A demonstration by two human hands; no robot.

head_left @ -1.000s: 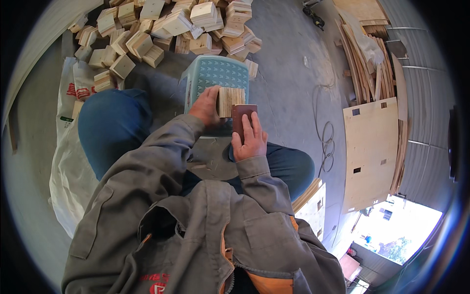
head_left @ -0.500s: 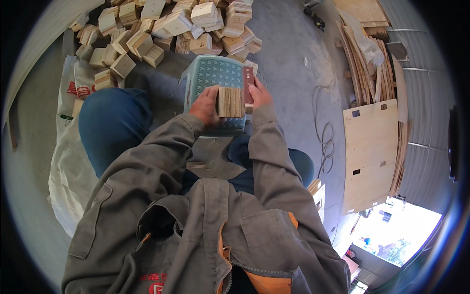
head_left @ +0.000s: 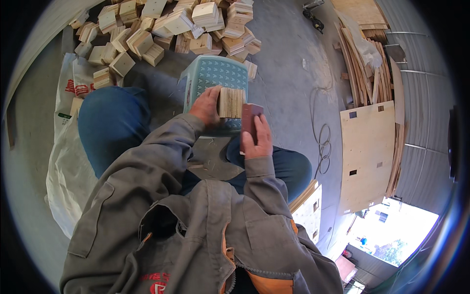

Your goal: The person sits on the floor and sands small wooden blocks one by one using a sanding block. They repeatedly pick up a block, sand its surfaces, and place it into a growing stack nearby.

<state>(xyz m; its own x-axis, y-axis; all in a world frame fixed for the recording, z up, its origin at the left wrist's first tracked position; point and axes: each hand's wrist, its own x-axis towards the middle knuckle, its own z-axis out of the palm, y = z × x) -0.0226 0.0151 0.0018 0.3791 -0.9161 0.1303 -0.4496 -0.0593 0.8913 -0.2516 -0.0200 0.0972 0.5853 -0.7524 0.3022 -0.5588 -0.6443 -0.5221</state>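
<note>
A plywood block [head_left: 232, 103], its layered edges facing up, rests on a pale blue-green plastic stool [head_left: 215, 69] between my knees. My left hand [head_left: 206, 107] is closed on the block's left side and steadies it. In my right hand [head_left: 261, 137] is a reddish-brown sanding block [head_left: 249, 122], gripped with the thumb on its near side and the fingers along its right. The sanding block stands on edge at the right side of the plywood block, toward its near corner. Whether the two touch there is hard to see.
A heap of similar plywood blocks [head_left: 178, 23] lies on the floor beyond the stool. A white woven sack [head_left: 66, 161] is beside my left knee. To the right are a loose coiled cable [head_left: 323, 143] and plywood sheets [head_left: 368, 156] stacked by the wall.
My right hand has drawn the sanding block toward me along the plywood block's right side. The left hand and the plywood block have stayed in place.
</note>
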